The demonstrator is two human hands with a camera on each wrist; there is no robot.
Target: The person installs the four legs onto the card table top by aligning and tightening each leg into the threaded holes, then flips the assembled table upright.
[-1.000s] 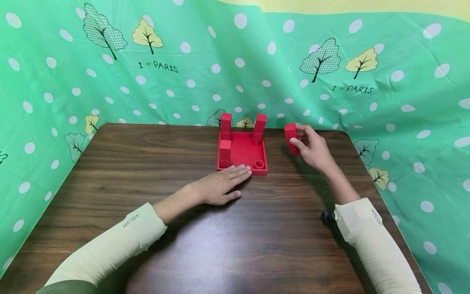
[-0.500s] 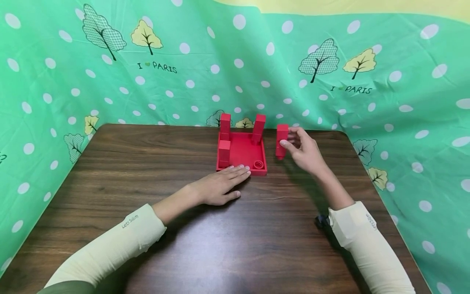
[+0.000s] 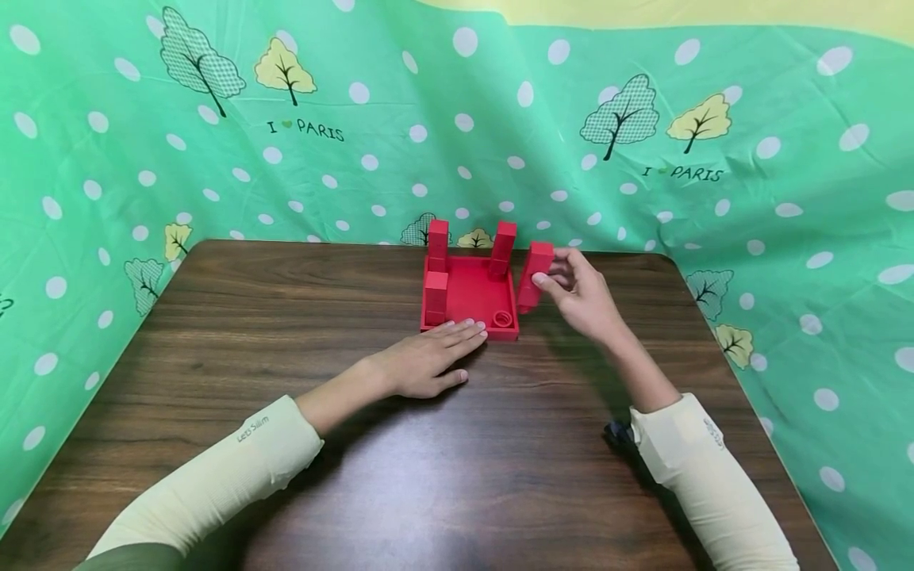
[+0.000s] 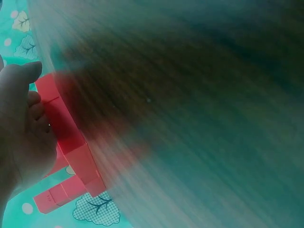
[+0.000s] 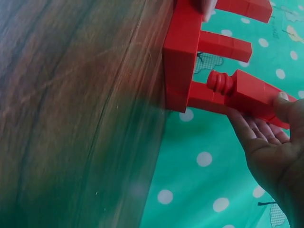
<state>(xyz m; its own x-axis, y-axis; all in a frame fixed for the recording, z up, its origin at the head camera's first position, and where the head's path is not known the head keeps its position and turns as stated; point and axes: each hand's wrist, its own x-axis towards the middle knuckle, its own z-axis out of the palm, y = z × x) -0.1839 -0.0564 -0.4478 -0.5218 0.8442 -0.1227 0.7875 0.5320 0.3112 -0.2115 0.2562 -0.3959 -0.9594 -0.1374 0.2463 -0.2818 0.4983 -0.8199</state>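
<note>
A red square tray-like base (image 3: 471, 289) with a raised rim lies on the table, three red square posts standing at its corners. One post (image 3: 437, 297) is at the near left, another (image 3: 439, 242) at the far left, a third (image 3: 503, 247) at the far right. A round threaded socket (image 3: 503, 319) shows at the near right corner. My left hand (image 3: 428, 363) rests flat, fingertips at the base's near edge. My right hand (image 3: 589, 300) pinches a loose red leg (image 3: 535, 274), tilted, just right of the base. Its threaded end (image 5: 220, 82) points toward the base in the right wrist view.
The brown wooden table (image 3: 343, 492) extends around the base. A green dotted cloth (image 3: 343, 174) with tree prints hangs behind the far edge and along both sides.
My right hand has carried the red leg leftward, up to the base's right side, and the leg has tilted with its lower end toward the base. The left hand has stayed put.
</note>
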